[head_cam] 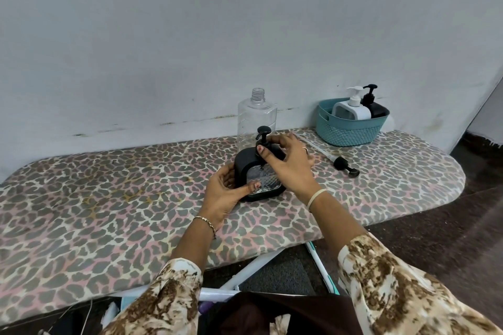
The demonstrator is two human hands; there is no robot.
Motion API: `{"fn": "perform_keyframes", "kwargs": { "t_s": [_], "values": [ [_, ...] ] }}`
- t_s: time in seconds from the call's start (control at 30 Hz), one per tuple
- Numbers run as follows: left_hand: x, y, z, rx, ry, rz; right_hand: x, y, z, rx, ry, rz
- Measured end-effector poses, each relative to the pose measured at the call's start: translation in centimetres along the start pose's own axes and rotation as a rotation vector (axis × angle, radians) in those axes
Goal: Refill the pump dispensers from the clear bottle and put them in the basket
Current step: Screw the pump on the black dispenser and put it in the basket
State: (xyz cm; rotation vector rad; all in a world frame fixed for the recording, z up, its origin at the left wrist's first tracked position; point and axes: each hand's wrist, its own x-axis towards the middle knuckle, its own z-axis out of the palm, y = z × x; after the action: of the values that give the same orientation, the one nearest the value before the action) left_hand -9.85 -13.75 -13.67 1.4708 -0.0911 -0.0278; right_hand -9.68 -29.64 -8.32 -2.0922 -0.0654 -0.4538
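Pale grey wall (190, 35) fills the background, scuffed along its foot where it meets a long board (109, 198) covered in leopard-print cloth, its right end rounded. White metal legs (255, 261) show beneath the near edge, above a dark floor (435, 226). Toward the board's far right corner sits a teal basket (351, 130) with a woven-look wall, and inside it stand a white dispenser (352, 111) and a black dispenser (377, 109), side by side, pumps up. Near the middle, against the wall, a clear bottle (255, 122) stands upright with its neck uncapped. Just in front of it a black dispenser with a clear patterned window (261, 179) rests on the cloth. Grasping its left side is the left hand (226, 193), thumb across the window, fingers curled behind. From above, the right hand (288, 166) closes its fingers around the pump collar on top. To the right, a loose pump with its long tube (337, 160) lies flat on the cloth, apart from both hands.
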Motion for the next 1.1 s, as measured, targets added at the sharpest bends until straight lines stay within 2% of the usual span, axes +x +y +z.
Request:
{"fn": "perform_keyframes", "kwargs": {
  "t_s": [0.13, 0.2, 0.4, 0.6, 0.87, 1.1],
  "values": [
    [-0.1, 0.1, -0.1, -0.013, -0.009, -0.015, -0.5, 0.4, -2.0, 0.224, -0.249, 0.004],
    [-0.1, 0.2, -0.1, -0.004, -0.003, -0.031, -0.5, 0.9, -2.6, 0.271, -0.317, 0.025],
    [-0.3, 0.9, 0.1, 0.029, 0.006, -0.066, 0.4, 2.2, -4.3, 0.395, -0.401, 0.108],
    [-1.1, 1.6, 1.8, 0.073, -0.035, -0.031, 1.2, 3.0, -7.4, 0.388, -0.500, 0.181],
    [0.4, 4.0, 7.1, 0.062, -0.192, 0.027, 2.2, 3.6, -12.5, 0.335, -0.335, 0.199],
    [3.2, 6.0, 12.4, 0.135, -0.288, 0.095, 5.9, 5.1, -16.2, 0.261, 0.057, 0.163]
  ]
}}
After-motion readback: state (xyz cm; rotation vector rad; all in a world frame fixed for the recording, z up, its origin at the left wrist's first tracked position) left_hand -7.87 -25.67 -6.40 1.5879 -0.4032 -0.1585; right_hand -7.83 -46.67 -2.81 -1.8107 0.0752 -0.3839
